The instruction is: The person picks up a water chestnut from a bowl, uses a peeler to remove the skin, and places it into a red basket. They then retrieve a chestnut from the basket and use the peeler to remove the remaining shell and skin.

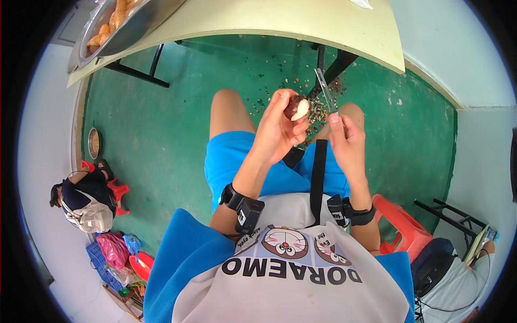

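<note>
My left hand (278, 129) is closed around a small, roundish root vegetable (295, 109) with dark reddish-brown skin. A cream-white patch of bare flesh shows on the side facing my right hand. In my right hand (346, 139) is a narrow metal knife (325, 90), its blade pointing up and away from me and slightly left. Blade and vegetable are apart. Both hands are above my knees. Below them, brown and pale peelings (319, 114) lie scattered on the green floor (172, 124).
A pale table (258, 21) runs across in front on dark metal legs. At its left stands a metal basin (145, 21) of orange-brown roots. Another person (86, 199) sits at far left near a small bowl (94, 144) and bags (114, 250). A red stool (401, 229) is at right.
</note>
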### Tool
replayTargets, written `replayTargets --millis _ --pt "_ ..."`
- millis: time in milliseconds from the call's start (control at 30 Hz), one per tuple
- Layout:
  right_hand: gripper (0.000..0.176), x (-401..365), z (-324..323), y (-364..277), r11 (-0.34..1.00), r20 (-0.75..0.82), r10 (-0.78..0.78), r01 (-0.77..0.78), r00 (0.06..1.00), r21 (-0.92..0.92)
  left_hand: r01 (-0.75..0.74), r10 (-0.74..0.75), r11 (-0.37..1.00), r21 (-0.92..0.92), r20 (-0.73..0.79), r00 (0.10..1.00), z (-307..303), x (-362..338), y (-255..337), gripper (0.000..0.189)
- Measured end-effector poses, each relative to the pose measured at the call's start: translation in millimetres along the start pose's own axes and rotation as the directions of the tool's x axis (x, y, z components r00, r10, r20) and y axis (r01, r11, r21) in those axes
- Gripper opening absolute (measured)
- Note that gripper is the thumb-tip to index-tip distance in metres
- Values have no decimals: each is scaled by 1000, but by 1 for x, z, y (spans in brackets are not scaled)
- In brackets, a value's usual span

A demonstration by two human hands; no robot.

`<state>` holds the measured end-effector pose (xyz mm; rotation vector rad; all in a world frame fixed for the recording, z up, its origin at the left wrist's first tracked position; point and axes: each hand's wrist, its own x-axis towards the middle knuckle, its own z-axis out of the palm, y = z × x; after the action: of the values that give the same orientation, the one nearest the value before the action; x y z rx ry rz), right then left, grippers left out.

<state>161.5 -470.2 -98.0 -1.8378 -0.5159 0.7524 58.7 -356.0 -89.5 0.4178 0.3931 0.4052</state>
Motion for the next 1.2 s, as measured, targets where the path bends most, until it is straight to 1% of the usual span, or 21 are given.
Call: replayTargets --millis 33,67,100,133,167,200,233,300,333,367,433,467,500,567,700,767,900,967,1100,1167,1200 --pt "26 -2 2 1 998 -7 -64 64 998 6 -2 2 1000 1 -1 1000 -2 2 0 24" --pt "25 -5 4 1 992 -15 -127 127 992 11 56 -57 996 -65 -16 998 -3 3 0 25" --pt "25 -8 7 -1 992 -15 -125 126 992 11 114 -119 985 -132 -27 993 -3 4 1 27" --pt "25 -11 8 -6 988 -30 -153 153 988 -18 117 -121 984 -132 -27 992 -5 4 1 27" --pt "25 -15 10 -9 983 -43 -181 179 982 -48 94 -100 989 -115 -47 994 -7 5 -1 28" --pt "25 -19 13 -11 962 -97 -261 251 960 -106 70 -76 993 -98 -65 995 -8 6 -2 30" --pt "25 -22 13 -12 962 -97 -261 251 960 -106 70 -77 993 -97 -65 995 -8 6 -3 30" --pt "27 -26 12 -13 922 -35 -319 301 947 -245 44 -52 997 -68 -118 992 -6 6 -6 30" --pt "27 -26 13 -8 906 -27 -340 320 940 -276 43 -50 997 -68 -118 992 -5 6 -6 30" --pt "27 -26 13 -5 906 -26 -341 321 940 -276 41 -51 997 -65 -152 987 -5 6 -7 30" --pt "27 -25 14 -1 802 -6 -493 451 870 -392 39 -51 998 -59 -221 974 0 4 -7 30" --pt "27 -26 14 -3 777 4 -516 471 856 -417 23 -38 998 -60 -266 963 6 2 -7 30" --pt "27 -26 15 -3 777 4 -517 471 856 -417 22 -37 998 -60 -265 963 6 2 -7 30" --pt "28 -27 16 -2 715 21 -576 517 817 -472 -18 -20 993 -117 -318 948 7 2 -8 30" --pt "28 -29 16 -4 719 25 -556 495 831 -487 4 -28 996 -91 -266 963 -3 -1 -8 30" --pt "27 -28 16 -5 708 15 -578 511 816 -487 36 -54 985 -171 -100 994 -12 0 -11 31" --pt "27 -28 12 -7 724 8 -550 482 835 -493 15 -41 988 -155 -163 986 -2 0 -8 27" --pt "27 -29 12 -9 755 -3 -539 481 843 -446 -28 12 991 -134 -120 993 -4 2 -8 23" --pt "27 -28 10 -8 816 3 -477 444 879 -370 -31 19 988 -150 -82 996 -4 2 -7 20" --pt "26 -28 7 -14 899 28 -345 339 938 -279 5 -9 984 -179 -18 1000 -5 1 -7 20" --pt "26 -29 8 -14 899 29 -344 338 939 -278 6 -9 984 -179 -19 1000 -7 1 -8 20"
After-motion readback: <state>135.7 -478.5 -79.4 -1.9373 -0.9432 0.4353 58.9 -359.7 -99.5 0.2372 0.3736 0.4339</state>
